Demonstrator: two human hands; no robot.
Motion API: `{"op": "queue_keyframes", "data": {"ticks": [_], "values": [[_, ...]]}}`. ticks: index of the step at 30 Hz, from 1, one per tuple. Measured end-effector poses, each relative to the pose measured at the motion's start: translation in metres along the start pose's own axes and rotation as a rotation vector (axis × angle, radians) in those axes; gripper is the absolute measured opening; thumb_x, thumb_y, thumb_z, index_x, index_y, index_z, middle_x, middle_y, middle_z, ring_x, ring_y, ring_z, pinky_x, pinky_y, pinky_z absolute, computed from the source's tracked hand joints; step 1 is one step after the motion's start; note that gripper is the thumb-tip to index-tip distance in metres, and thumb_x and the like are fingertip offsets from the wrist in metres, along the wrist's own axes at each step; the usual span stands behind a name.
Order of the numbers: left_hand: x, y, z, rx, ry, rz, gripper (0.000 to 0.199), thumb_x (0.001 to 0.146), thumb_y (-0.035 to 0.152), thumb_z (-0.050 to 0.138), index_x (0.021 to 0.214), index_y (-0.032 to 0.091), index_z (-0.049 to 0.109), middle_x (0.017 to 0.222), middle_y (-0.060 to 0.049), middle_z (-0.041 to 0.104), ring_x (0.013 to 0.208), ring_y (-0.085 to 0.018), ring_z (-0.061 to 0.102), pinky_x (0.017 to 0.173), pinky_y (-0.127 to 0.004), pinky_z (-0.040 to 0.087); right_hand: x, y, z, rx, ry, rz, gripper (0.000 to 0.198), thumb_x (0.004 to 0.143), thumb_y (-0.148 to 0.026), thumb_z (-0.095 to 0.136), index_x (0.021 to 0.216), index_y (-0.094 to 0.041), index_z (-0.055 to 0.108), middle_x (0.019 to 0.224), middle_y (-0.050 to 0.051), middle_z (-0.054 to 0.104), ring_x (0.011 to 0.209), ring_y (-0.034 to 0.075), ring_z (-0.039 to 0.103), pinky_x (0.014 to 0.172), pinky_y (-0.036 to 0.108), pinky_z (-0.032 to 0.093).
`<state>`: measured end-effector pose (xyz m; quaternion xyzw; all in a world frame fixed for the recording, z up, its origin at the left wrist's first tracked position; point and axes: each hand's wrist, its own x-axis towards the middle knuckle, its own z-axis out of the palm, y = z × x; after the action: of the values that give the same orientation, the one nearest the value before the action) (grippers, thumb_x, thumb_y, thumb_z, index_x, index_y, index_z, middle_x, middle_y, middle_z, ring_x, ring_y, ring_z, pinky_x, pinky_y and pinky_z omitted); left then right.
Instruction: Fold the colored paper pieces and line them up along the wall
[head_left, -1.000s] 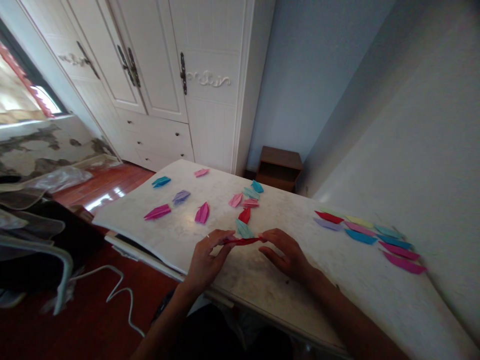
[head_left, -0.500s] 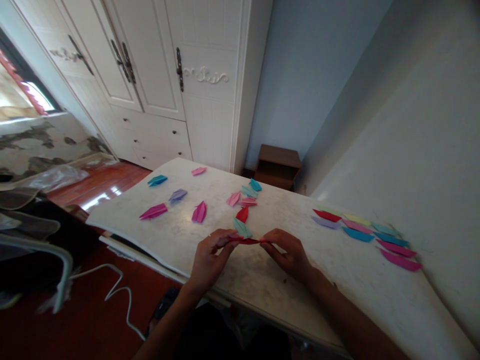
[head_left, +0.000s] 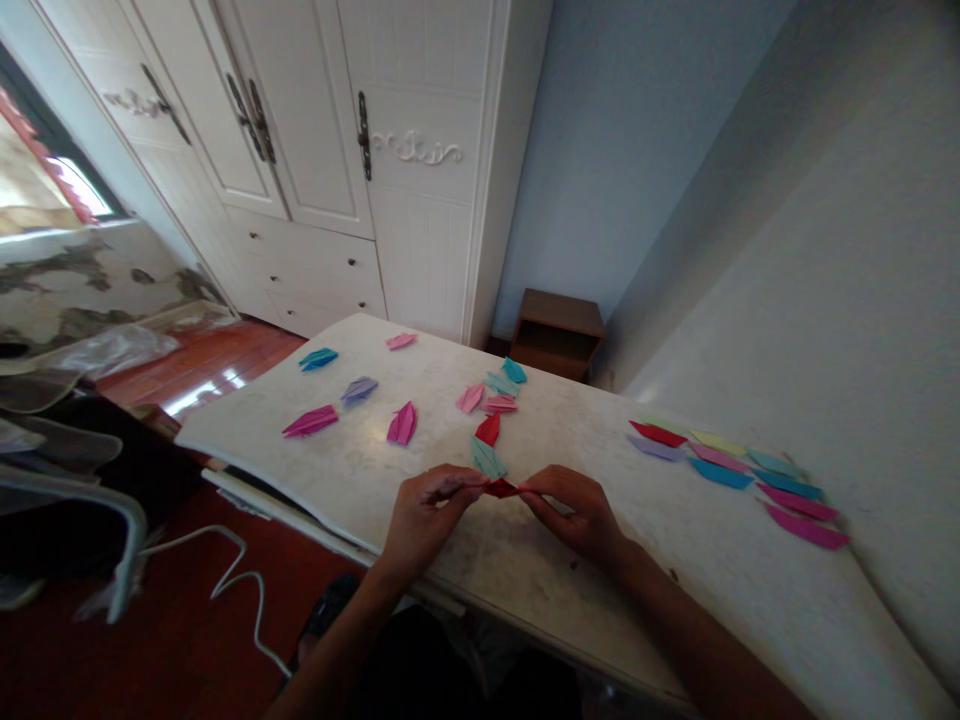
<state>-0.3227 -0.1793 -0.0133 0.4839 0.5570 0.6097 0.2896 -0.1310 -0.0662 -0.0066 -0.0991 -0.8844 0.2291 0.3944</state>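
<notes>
A small folded red paper (head_left: pixel 502 488) is stretched between my two hands over the near part of the table. My left hand (head_left: pixel 431 510) pinches its left end, and my right hand (head_left: pixel 574 510) pinches its right end. Just beyond my fingertips lies a mint-green folded paper (head_left: pixel 489 458). Behind that one is a red folded paper (head_left: pixel 488 430). Farther back, pink folded papers (head_left: pixel 471 399) lie close to a light teal one (head_left: pixel 502 383) and a blue one (head_left: pixel 514 370).
Several folded papers, among them a magenta one (head_left: pixel 403 424) and a purple one (head_left: pixel 360 390), are spread over the table's left half. Flat folded strips (head_left: pixel 721 473) lie in rows at right. A white wardrobe (head_left: pixel 427 240) and a brown nightstand (head_left: pixel 559 312) stand beyond the table (head_left: pixel 570 430).
The red paper between my hands has turned and bunched at its middle, and my left fingertips have moved right, closer to my right ones. The view has shifted slightly.
</notes>
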Motion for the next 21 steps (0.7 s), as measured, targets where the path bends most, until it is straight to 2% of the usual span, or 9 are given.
{"op": "queue_keyframes", "data": {"ticks": [14,21], "values": [[0.0022,0.0040,-0.0021,0.084,-0.074,0.052,0.011,0.081,0.025,0.068,0.086,0.019,0.075,0.085,-0.005,0.077,0.078,-0.019,0.073,0.073,-0.028,0.060,0.0010,-0.0003,0.0034,0.017,-0.022,-0.022,0.009,0.090,-0.021,0.061,0.094,-0.020,0.069,0.077,0.005,0.073,0.068,0.015,0.067,0.063,0.027,0.053],[0.0037,0.0036,-0.0016,0.083,-0.109,0.025,0.013,0.080,0.026,0.069,0.087,0.018,0.075,0.086,-0.006,0.077,0.078,-0.019,0.072,0.074,-0.030,0.060,0.0004,0.0002,0.0026,0.030,-0.044,-0.002,0.009,0.090,-0.024,0.061,0.092,-0.021,0.070,0.077,0.004,0.072,0.067,0.015,0.066,0.063,0.027,0.052]]}}
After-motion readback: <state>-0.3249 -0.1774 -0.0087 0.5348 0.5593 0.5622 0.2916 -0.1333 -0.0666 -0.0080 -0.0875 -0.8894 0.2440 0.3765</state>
